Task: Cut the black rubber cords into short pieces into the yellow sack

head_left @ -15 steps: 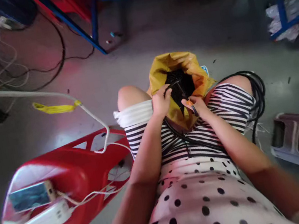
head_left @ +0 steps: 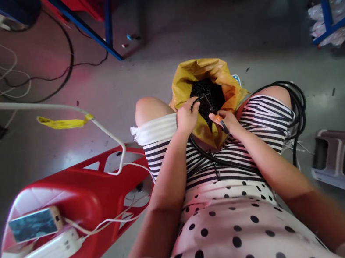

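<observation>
A yellow bag stands open between the knees, at 12 o'clock from the lap. It is full of small black pieces. A thin black cable lies across its mouth. An orange-handled tool points down at its near edge.

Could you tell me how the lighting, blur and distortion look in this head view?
Head view: strong wide-angle bending, the floor curving away; a red glow tints the upper left, bright glare falls on the floor by the red stool; the edges smear, while the hands at the yellow bag stay fairly sharp.
</observation>
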Available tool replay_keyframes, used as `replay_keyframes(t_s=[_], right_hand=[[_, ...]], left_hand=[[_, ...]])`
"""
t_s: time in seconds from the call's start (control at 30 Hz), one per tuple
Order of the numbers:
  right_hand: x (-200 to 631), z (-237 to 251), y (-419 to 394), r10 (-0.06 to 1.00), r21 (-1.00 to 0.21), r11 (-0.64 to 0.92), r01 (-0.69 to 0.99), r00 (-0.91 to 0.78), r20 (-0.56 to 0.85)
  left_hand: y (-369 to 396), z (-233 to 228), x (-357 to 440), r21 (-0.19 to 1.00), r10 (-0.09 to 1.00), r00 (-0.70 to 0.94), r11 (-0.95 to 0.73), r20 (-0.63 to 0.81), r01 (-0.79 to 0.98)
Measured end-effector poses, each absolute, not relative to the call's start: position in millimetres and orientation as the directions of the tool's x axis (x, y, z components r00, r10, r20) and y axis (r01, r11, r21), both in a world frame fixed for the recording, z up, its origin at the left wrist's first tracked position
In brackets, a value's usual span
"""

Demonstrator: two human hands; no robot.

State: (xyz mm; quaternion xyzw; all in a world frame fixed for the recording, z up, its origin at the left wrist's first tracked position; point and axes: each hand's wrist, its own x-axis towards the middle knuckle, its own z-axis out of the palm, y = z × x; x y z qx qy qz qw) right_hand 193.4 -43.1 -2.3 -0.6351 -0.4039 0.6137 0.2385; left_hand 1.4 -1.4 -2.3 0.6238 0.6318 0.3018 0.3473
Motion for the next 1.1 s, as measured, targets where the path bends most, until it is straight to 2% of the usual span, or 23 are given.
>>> replay_keyframes(t_s=[0.53,0.73,0.93,1.1], right_hand=[[199,-16,-50,0.768,-0.748,-0.572,0.337,-0.102,-0.632],[200,-13,-51,0.789,-0.759,-0.563,0.326,-0.061,-0.611],[199,-11,-49,0.764,-0.753,-0.623,0.213,-0.041,-0.644],[197,-11,-51,0.733,-0.725,-0.656,0.209,-0.053,-0.679]], left_hand=[[1,-7,0,0.777,0.969,0.156,0.054,-0.193,0.628],[-5,-4,5,0.702,0.953,0.078,0.16,-0.294,0.694],[-11,-5,6,0.609,0.912,0.05,0.231,-0.408,0.759],[-15,-10,7,0.576,0.909,-0.013,0.275,-0.417,0.77]])
